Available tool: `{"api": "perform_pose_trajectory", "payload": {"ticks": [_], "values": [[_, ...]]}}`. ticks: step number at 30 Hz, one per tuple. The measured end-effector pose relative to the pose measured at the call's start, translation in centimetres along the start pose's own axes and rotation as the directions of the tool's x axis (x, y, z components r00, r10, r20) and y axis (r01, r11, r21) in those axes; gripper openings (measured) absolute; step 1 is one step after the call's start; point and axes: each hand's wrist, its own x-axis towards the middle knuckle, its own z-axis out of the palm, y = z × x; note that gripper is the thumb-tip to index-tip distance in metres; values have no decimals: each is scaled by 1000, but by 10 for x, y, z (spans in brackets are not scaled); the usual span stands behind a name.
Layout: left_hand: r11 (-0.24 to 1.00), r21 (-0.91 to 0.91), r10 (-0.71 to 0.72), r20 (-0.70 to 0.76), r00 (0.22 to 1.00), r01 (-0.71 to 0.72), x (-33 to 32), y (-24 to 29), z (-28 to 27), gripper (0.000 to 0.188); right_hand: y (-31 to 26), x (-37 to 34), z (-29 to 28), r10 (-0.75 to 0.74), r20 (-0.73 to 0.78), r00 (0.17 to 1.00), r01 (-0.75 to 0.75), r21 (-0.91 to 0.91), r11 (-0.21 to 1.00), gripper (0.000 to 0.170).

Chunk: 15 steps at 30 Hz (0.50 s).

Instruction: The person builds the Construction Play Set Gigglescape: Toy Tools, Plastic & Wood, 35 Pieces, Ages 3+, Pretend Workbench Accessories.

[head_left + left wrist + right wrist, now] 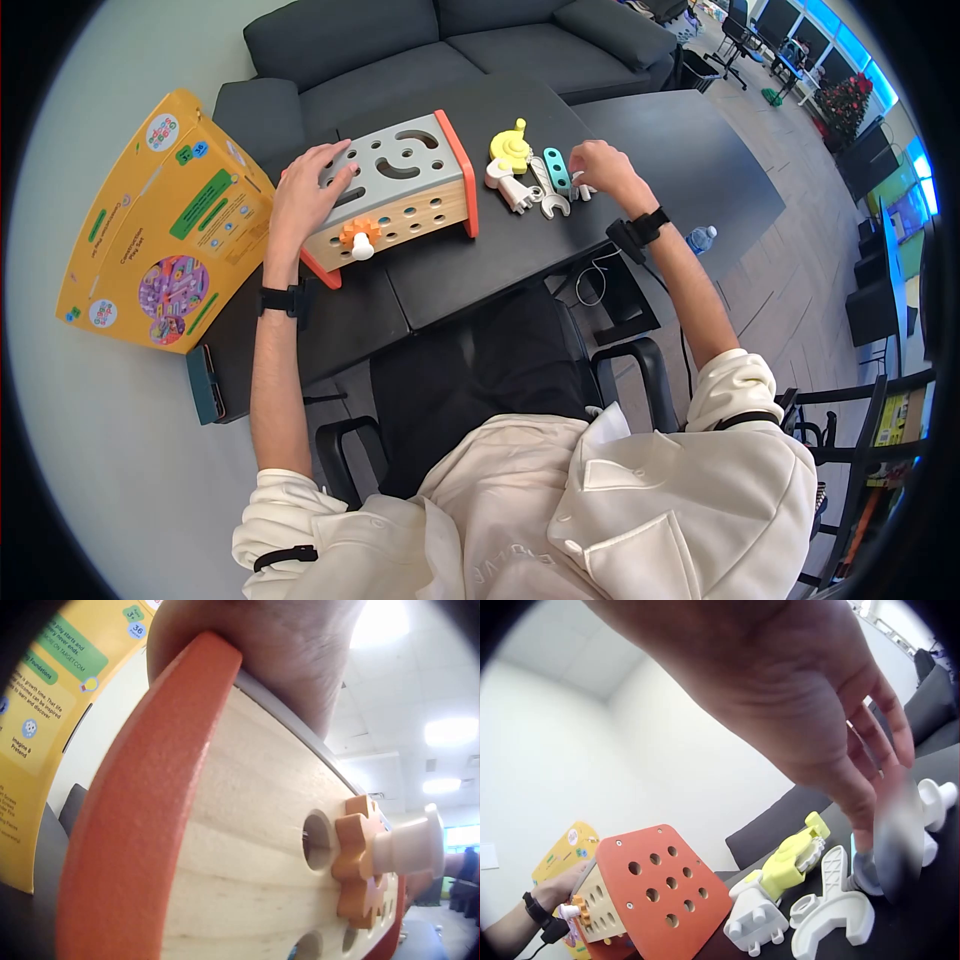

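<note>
Head view: the left hand (315, 190) rests on the box (430, 180); the right hand (603, 168), well apart from it, bends over loose parts right of the box, including a wrench (553, 203) and strip (556, 164). Bare table (450, 280) separates box and parts, reaching the near edge. Left wrist view: one gear (351, 851) and screw (409, 847) sit on the box's front, suggesting an early stage. Right wrist view: the right fingers reach loose screws (933, 804) beyond the box; whether they pinch anything cannot be told.

So the box (398, 198) sits upright under the left hand (312, 190): gray slotted top, red ends, holey wood side. Orange gear (348, 230) and white peg (363, 246) are on it, nearer than that hand. Blurry white piece (901, 844) at the right hand's (605, 168) fingertips.
</note>
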Motion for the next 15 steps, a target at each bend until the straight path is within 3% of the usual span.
{"api": "perform_pose_trajectory", "payload": {"ticks": [3, 7, 9, 13, 15], "values": [[999, 22, -31, 55, 998, 30, 0, 4, -3, 45, 2, -4, -5, 5, 106, 994, -14, 82, 997, 35], [1000, 21, -24, 60, 998, 22, 1, 2, -3, 46, 8, -6, 6, -15, 123, 992, -1, 124, 992, 37], [999, 21, -25, 64, 998, 24, 1, 2, -2, 46, 14, -10, 16, -255, -100, 962, 255, -15, 967, 38], [999, 25, -21, 48, 999, 20, 1, 1, -1, 47, 13, -6, 17, -293, -42, 955, 293, -17, 956, 37], [999, 35, -27, 39, 999, 26, 0, -1, -1, 48, 6, -11, 10, -213, -86, 973, 214, -4, 977, 32]]}}
